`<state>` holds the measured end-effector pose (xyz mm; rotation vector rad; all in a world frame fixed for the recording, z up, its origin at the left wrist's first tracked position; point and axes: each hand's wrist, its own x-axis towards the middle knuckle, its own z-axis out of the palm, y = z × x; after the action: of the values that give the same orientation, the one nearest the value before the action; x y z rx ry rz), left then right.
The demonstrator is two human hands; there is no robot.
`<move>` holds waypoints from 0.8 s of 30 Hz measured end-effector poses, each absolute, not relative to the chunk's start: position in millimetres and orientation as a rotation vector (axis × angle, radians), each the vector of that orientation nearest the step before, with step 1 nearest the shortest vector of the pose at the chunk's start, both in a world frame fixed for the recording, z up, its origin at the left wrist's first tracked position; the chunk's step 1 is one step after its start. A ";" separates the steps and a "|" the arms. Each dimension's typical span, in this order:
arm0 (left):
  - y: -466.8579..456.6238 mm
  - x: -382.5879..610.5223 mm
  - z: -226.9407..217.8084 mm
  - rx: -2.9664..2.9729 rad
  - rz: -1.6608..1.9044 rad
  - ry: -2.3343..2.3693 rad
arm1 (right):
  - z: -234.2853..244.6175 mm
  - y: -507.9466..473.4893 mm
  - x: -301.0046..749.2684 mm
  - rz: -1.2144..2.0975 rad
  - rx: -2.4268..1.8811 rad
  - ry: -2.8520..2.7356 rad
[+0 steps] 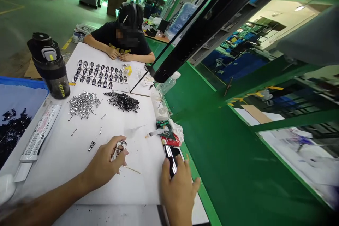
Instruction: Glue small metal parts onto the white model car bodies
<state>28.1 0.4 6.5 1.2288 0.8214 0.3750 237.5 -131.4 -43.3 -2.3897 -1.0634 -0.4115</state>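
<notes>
So far, rows of black-and-silver pieces (99, 75) lie set out, silver parts (83, 104) sit heaped; the left hand (104, 162) pinches a metal piece (119, 149), the right hand (177, 190) a phone (171, 159).

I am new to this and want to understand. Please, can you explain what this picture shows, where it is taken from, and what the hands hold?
A camera worn on a person's head took this picture, looking down at their bare hands. The left hand pinches a small silver-and-black metal part. The right hand holds a black smartphone. On the white paper sheet lie a heap of small silver metal parts and a heap of small black parts. Beyond them, a second person in a black T-shirt sits across the table.
</notes>
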 end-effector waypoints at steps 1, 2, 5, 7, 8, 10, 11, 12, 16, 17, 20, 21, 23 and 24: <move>1.4 28.3 6.3 1.194 0.390 0.787 | -44.8 -133.5 232.9 -0.349 -2.422 -1.043; 2.7 28.5 6.8 1.140 0.398 0.742 | -42.4 -132.4 230.5 -0.291 -2.416 -1.021; 6.7 29.8 11.2 0.888 0.369 0.620 | -20.6 -114.8 232.6 -0.141 -2.230 -0.875; 8.2 30.6 14.0 0.718 0.337 0.594 | -7.1 -96.4 236.8 0.020 -2.052 -0.766; 8.4 31.0 14.5 0.654 0.320 0.589 | -3.9 -86.5 238.3 0.115 -1.960 -0.742; 8.1 31.5 13.7 0.577 0.277 0.576 | -5.5 -67.5 239.1 0.274 -1.805 -0.749; 7.7 31.7 12.5 0.561 0.256 0.571 | -9.2 -59.5 238.6 0.335 -1.753 -0.769; 7.3 31.8 11.1 0.558 0.243 0.570 | -13.5 -53.3 237.5 0.380 -1.719 -0.792; 7.3 31.5 7.3 0.588 0.258 0.598 | -21.6 -48.6 229.7 0.430 -1.664 -0.807; 7.7 31.2 7.2 0.591 0.260 0.603 | -19.6 -51.1 226.9 0.403 -1.654 -0.782; 8.9 30.5 8.2 0.586 0.253 0.610 | -7.8 -59.8 216.2 0.281 -1.619 -0.710; 9.2 30.4 8.7 0.583 0.249 0.612 | -3.5 -61.7 212.4 0.252 -1.603 -0.709; 9.5 30.7 9.5 0.579 0.239 0.615 | 3.2 -62.6 206.2 0.212 -1.566 -0.726; 9.5 31.0 9.8 0.579 0.238 0.619 | 5.3 -61.6 204.2 0.198 -1.548 -0.735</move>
<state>31.0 9.5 9.8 0.5793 0.6185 0.2375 204.2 -61.6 5.3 -1.5475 -0.7352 0.1978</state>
